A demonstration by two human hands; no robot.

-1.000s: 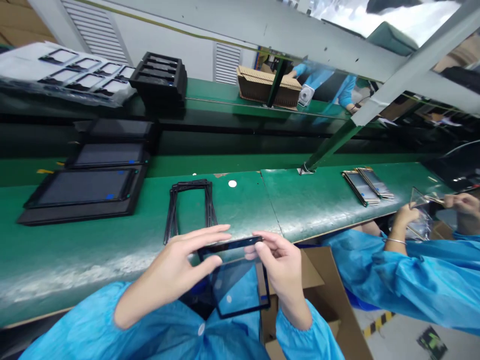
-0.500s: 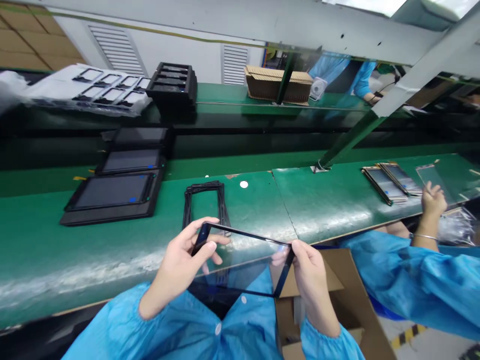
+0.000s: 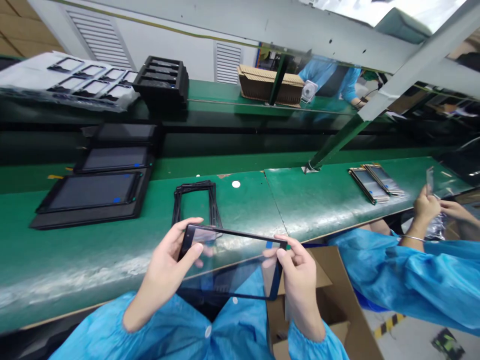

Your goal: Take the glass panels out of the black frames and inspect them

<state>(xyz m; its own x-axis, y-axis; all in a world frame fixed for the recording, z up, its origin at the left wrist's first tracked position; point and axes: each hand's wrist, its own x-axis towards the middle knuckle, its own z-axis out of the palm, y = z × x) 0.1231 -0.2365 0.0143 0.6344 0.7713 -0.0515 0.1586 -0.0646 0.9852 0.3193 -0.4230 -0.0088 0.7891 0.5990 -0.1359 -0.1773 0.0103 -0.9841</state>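
A clear glass panel with a black border (image 3: 236,267) is held up between my two hands, above the bench's front edge and tilted toward me. Gripping its left end, my left hand (image 3: 168,265) has the thumb on the near face and the fingers behind. On the right end, my right hand (image 3: 298,272) pinches the upper corner, with fingertips visible through the glass. A small blue tab shows near that corner. Just behind the panel, a stack of black rectangular frames (image 3: 197,187) lies on the green bench (image 3: 247,210).
Dark display panels (image 3: 92,192) rest on black trays at left. Stacked panels (image 3: 371,185) lie at right, near a co-worker's hands (image 3: 427,207). A black rack (image 3: 163,82) and corrugated box (image 3: 268,85) occupy the shelf. An open carton (image 3: 333,300) stands below; a post (image 3: 337,135) rises from the bench.
My right fingers have shifted around the panel's upper right corner, and the panel's face has turned slightly. The view has swung a little. The co-worker's clear sheet has been raised and turned edge-on.
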